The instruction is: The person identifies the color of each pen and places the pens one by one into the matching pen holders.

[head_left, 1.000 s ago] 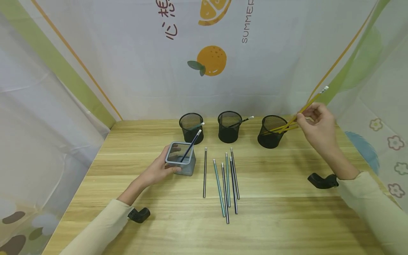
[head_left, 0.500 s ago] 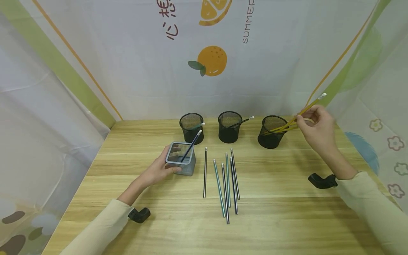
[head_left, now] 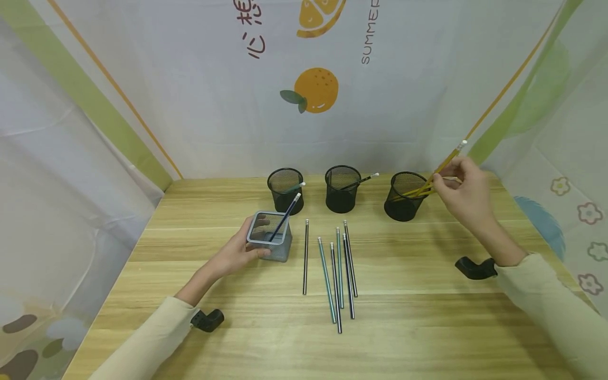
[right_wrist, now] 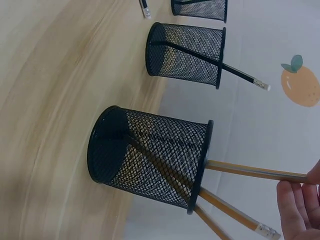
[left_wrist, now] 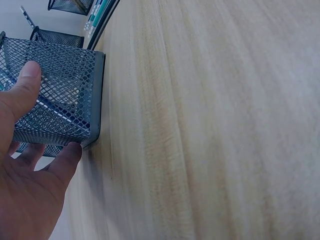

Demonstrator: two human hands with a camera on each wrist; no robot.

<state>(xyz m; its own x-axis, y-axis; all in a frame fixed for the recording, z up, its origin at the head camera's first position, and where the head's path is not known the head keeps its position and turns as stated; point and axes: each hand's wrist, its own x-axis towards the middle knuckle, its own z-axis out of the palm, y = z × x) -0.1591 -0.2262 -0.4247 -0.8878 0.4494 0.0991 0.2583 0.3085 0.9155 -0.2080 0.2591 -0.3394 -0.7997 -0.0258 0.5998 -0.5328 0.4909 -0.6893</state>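
My left hand (head_left: 233,256) grips a grey square mesh pen holder (head_left: 277,252) on the table, thumb at the front and fingers round its far side. One dark blue pencil (head_left: 288,210) leans inside it. At the right, my right hand (head_left: 467,192) pinches a yellow pencil (head_left: 448,160) with a white eraser between thumb and fingers. That pencil's lower part is inside the rightmost round black mesh cup (head_left: 398,208). Two other yellow pencils lean in the same cup, one of them showing its eraser end (right_wrist: 265,230) in the right wrist view.
Two more round black mesh cups stand along the back: the middle one (head_left: 339,203) with a black pencil, the left one (head_left: 285,201) with a teal pencil. Several dark and teal pencils (head_left: 336,285) lie mid-table. A printed curtain (head_left: 380,116) hangs close behind.
My right hand has moved a little left, towards the rightmost cup. The yellow pencil in it has shifted left and lower and stands steeper. My left hand and the pen holder have stayed put.
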